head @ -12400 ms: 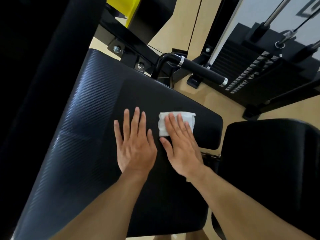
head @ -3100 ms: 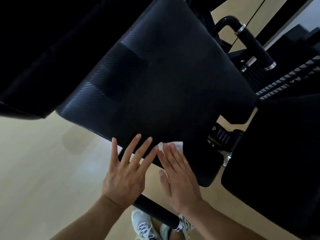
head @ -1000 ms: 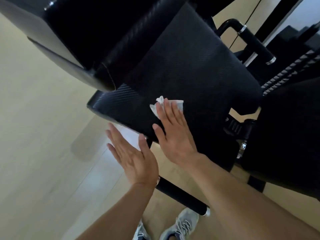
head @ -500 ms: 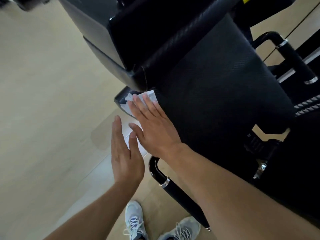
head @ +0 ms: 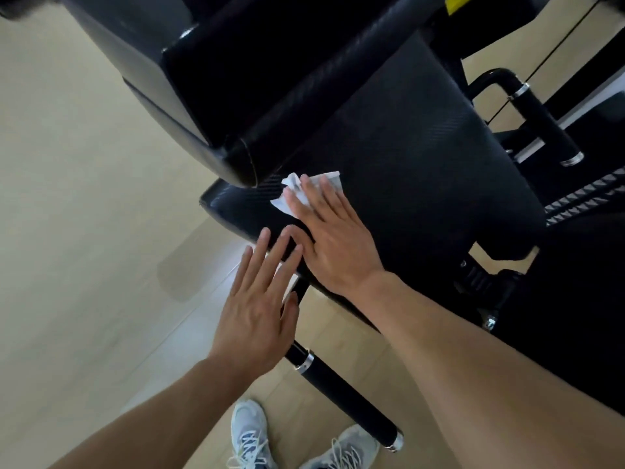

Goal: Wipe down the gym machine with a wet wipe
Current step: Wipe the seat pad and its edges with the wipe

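We press our right hand point(head: 333, 243) flat against the black textured seat pad point(head: 422, 170) of the gym machine. The fingers are straight and held close together, and the palm faces the pad. Under the fingertips lies the white wet wipe point(head: 293, 192), crumpled at its left side and flatter at its upper right corner. The wipe sits on the pad near its left edge, just below the rounded end of the dark backrest pad point(head: 209, 96) that overhangs the seat. The thumb of the right hand is spread to the left and touches the pad surface.

Our left hand point(head: 257, 313) is open, with fingers straight and slightly fanned. It holds nothing. Its fingertips reach the near edge of the seat pad, just beside the right thumb; we cannot tell whether they touch the pad or hover over it. The palm of the left hand is over the light wooden floor point(head: 84, 231).

A black handle bar point(head: 341, 389) with chrome rings runs from beneath the left hand toward the lower right. A second black handle point(head: 537, 113) with chrome rings stands at the upper right, beyond the seat pad. A yellow label point(head: 456, 2) shows at the top edge of the frame. Two pale sneakers point(head: 250, 434) are visible on the floor at the bottom of the view
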{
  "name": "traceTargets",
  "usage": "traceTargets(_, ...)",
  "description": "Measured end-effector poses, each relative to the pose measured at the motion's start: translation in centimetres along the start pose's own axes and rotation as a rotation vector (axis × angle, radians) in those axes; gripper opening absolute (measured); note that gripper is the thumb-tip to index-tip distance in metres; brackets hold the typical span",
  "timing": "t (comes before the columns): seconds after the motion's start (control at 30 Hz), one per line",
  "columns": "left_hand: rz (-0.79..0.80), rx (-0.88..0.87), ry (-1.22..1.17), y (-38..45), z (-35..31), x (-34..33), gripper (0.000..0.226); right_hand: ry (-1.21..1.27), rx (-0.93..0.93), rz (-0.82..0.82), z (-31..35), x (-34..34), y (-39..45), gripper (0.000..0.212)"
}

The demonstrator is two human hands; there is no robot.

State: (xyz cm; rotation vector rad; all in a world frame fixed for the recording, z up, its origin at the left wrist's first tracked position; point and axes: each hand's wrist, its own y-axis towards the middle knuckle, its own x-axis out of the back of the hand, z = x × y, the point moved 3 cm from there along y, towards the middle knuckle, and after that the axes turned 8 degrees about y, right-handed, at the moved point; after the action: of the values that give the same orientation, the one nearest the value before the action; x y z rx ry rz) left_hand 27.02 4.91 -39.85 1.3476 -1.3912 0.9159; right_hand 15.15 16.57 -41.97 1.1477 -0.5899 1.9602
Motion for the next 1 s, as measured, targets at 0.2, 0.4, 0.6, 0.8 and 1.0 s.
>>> traceTargets(0.2,0.144,-0.108,0.292,5.0,1.1,0.8,0.073,0.101,-0.410,-0.062,-7.1,1.1,-6.1,0.061)
traceTargets(0.4,0.332,-0.169,0.473,12.1,-0.2,-0.6,0.098,0.125,-0.476,-0.103,-8.8,1.9,-4.4,0.069)
traceTargets(0.6,0.251,-0.296,0.556,17.3,-2.3,-2.4,0.084,0.290,-0.355,-0.137,-13.7,8.0,4.9,0.054)
traceTargets(0.8,0.233,-0.251,0.587,18.6,-4.3,-4.0,0.082,-0.115,0.084,-0.111,-12.6,9.8,10.6,0.044)
traceTargets(1.0,0.240,-0.237,0.562,18.6,-4.4,-3.8,0.081,-0.180,0.107,-0.019,-14.8,11.6,14.8,0.059)
